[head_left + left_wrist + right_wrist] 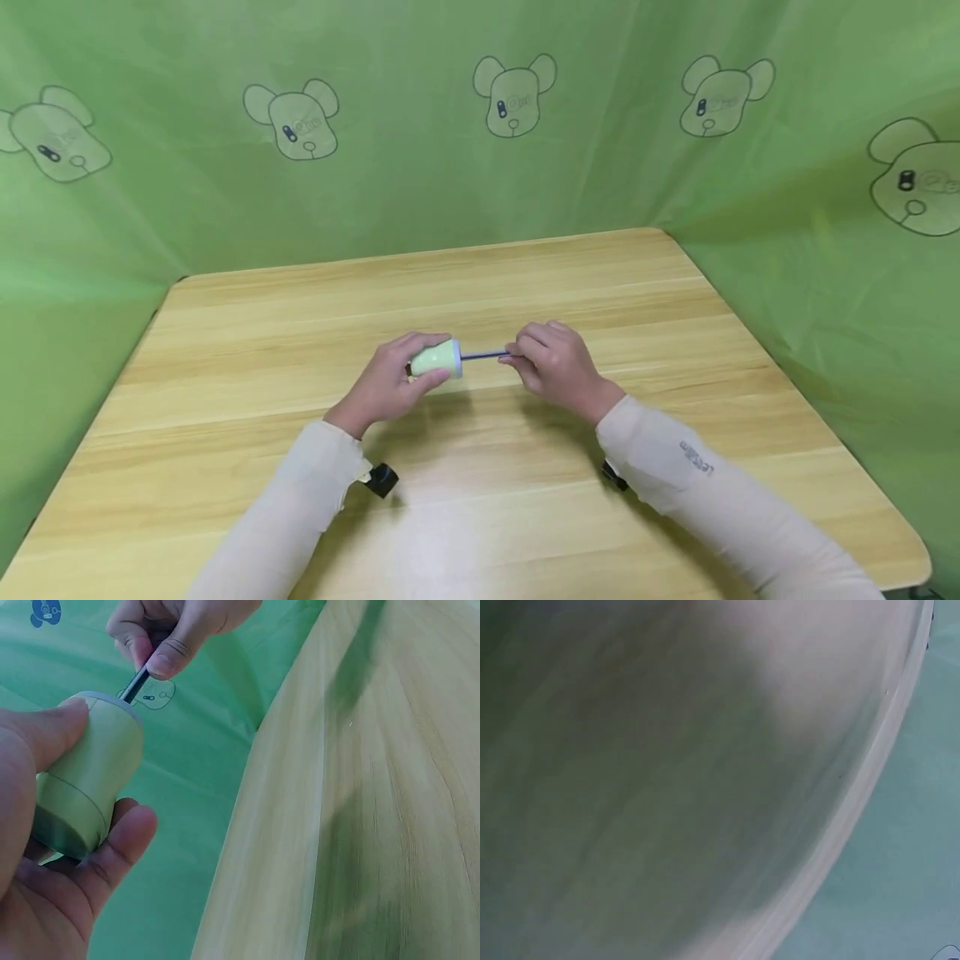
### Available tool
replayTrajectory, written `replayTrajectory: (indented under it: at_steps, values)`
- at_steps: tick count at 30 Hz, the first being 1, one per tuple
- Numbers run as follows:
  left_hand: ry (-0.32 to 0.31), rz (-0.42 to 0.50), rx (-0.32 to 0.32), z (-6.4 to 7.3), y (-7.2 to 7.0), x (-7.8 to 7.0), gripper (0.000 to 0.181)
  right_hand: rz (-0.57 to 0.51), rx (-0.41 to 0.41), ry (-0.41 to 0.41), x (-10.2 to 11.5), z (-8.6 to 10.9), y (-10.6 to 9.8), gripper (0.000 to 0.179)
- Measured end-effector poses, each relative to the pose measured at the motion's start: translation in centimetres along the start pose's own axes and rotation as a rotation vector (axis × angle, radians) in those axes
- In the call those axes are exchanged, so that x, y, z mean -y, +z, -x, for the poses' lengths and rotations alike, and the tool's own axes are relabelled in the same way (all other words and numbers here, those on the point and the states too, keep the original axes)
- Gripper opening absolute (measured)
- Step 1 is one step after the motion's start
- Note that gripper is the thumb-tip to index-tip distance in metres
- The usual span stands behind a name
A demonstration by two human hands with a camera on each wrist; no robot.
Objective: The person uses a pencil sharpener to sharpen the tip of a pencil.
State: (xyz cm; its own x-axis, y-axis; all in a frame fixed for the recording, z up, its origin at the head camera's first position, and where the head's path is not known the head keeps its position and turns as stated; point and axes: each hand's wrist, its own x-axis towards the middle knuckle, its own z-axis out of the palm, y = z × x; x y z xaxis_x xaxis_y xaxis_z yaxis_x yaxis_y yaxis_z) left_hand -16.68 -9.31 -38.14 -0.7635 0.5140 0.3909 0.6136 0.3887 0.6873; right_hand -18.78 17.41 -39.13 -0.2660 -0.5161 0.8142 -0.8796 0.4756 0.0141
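Note:
A small rounded pencil sharpener [433,359], pale green with a light bluish rim, is held above the table in my left hand [386,379]. In the left wrist view, the thumb lies along the side of the sharpener [97,761] and the fingers curl under its darker end. A thin dark pencil [483,355] enters the rimmed end, its tip hidden inside. On the right, my right hand [555,362] pinches the pencil's other end between thumb and fingers. The right wrist view shows neither the hand nor these things.
The wood-grain table [480,292] has rounded corners and spreads below both hands. A green curtain [405,192] printed with bear faces hangs behind it and along the sides. Dark wrist devices [381,480] show under the pale sleeves [292,500].

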Motion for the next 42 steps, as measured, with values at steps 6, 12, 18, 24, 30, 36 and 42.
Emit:
replayTrajectory:
  at_steps: [6,12,18,24,30,36,42]
  values:
    - [0.041,-0.035,-0.013,-0.3,0.1,-0.1,0.042,-0.288,0.237,0.357,0.7,-1.0,-1.1,0.021]
    - [0.042,-0.058,-0.025,-0.3,0.1,-0.2,0.043,-0.387,0.508,0.819,1.5,-3.2,-2.3,0.017]
    - [-0.011,-0.052,-0.039,-0.2,-0.2,-0.4,0.045,-0.129,0.335,0.562,1.5,-3.1,-1.8,0.012]
    - [-0.060,-0.032,-0.033,-0.5,-0.6,-0.4,0.046,0.056,0.111,0.227,0.8,-2.3,-1.0,0.028]
    - [-0.042,-0.010,-0.020,-0.7,-0.8,-0.3,0.044,0.026,0.054,0.075,-0.3,-1.6,-0.7,0.024]
    - [-0.019,-0.006,0.002,-0.9,-0.8,-0.6,0.043,-0.075,0.086,0.097,-0.6,-1.8,-1.2,0.021]
    - [-0.005,-0.053,-0.014,-1.0,-0.8,-0.7,0.043,-0.297,0.286,0.405,-0.5,-3.1,-2.0,0.016]
